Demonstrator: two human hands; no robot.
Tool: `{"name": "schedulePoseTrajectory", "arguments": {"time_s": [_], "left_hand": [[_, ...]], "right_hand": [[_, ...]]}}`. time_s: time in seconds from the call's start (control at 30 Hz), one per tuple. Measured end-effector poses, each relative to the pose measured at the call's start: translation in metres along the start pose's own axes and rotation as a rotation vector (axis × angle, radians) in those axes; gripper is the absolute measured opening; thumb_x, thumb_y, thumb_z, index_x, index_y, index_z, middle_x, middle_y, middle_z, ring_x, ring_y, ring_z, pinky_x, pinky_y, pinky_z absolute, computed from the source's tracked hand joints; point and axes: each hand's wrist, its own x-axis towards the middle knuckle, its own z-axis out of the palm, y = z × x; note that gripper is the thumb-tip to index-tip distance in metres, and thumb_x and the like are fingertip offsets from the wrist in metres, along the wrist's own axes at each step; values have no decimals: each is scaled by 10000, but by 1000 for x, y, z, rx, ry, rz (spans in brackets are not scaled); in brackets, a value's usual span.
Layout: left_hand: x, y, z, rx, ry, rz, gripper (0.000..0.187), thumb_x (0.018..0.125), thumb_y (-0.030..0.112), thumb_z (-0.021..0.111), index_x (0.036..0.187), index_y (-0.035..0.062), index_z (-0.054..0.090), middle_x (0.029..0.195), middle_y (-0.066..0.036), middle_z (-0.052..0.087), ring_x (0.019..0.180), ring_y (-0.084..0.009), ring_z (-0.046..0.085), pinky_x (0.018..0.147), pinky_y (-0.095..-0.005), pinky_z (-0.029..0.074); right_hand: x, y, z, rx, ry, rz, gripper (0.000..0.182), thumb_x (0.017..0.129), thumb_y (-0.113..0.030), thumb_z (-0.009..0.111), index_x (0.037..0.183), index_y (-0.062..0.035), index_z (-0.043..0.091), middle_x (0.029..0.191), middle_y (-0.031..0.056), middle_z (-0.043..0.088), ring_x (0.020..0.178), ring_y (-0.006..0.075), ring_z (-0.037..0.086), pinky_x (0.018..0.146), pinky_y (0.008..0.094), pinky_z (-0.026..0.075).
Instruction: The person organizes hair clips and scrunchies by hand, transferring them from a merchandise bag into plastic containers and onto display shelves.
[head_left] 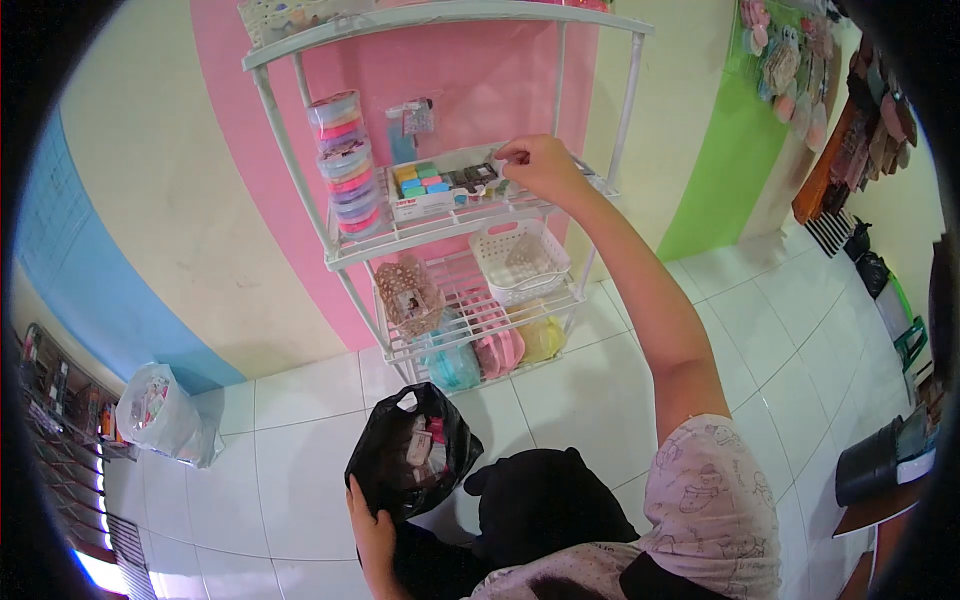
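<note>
My right hand (543, 168) reaches to the middle shelf, fingers pinched together at the right end of a white box (425, 206). Whatever the fingertips hold, if anything, is too small to make out. In that box sit colourful blocks (420, 181) and small dark packets (472, 178). Down by my lap, my left hand (374, 538) grips the near left side of a black plastic bag (372, 455). The bag's mouth gapes, showing small pink and white packaged items (425, 446) inside.
Stacked round tubs (352, 190) stand left of the box on the white rack (285, 150). A white basket (520, 262) and a beige basket (408, 295) are on the shelf below. A white plastic bag (160, 415) rests on the floor at left.
</note>
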Motion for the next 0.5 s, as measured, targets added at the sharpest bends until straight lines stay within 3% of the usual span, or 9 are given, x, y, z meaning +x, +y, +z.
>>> {"name": "schedulePoseTrajectory", "arguments": {"time_s": [0.07,0.17,0.27,0.37,0.47,0.5], "left_hand": [[-2,-2,0,-7,-5,-1,825,701,-84,441,1500,8,258,1469,-306,333,1381,-444,321,1162,-421,260],[-2,-8,3,13,2,1,829,697,-83,437,1501,13,260,1466,-306,336,1378,-444,325,1161,-421,262],[-2,-5,2,-15,-7,4,826,700,-79,436,1503,22,265,1464,-308,338,1376,-447,325,1161,-425,261],[-1,-12,2,8,-1,23,820,704,-75,436,1501,19,268,1460,-311,340,1373,-450,326,1159,-427,263],[-3,-7,0,21,-2,-20,809,709,-69,436,1497,8,269,1462,-307,340,1372,-450,326,1158,-426,264],[-3,-6,-1,12,-6,-25,808,710,-69,436,1497,6,267,1462,-306,341,1372,-449,327,1158,-425,264]], "right_hand": [[1,-1,2,39,3,-47,241,740,-123,678,940,0,731,778,122,675,729,216,663,699,324,526],[0,-4,4,1,-17,-33,285,768,-81,676,1039,1,711,763,69,657,688,136,611,654,274,503],[2,2,1,68,-11,27,277,800,-98,676,1058,3,693,799,78,671,723,125,627,671,275,508],[14,28,-17,20,246,-30,267,786,-158,679,998,3,693,872,195,691,823,313,683,756,391,539],[16,43,-34,-232,268,-115,294,793,-220,694,950,28,686,909,232,686,848,384,674,776,432,532],[13,40,-35,-328,200,-53,308,787,-234,698,939,33,686,901,237,684,852,390,672,779,442,531]]}}
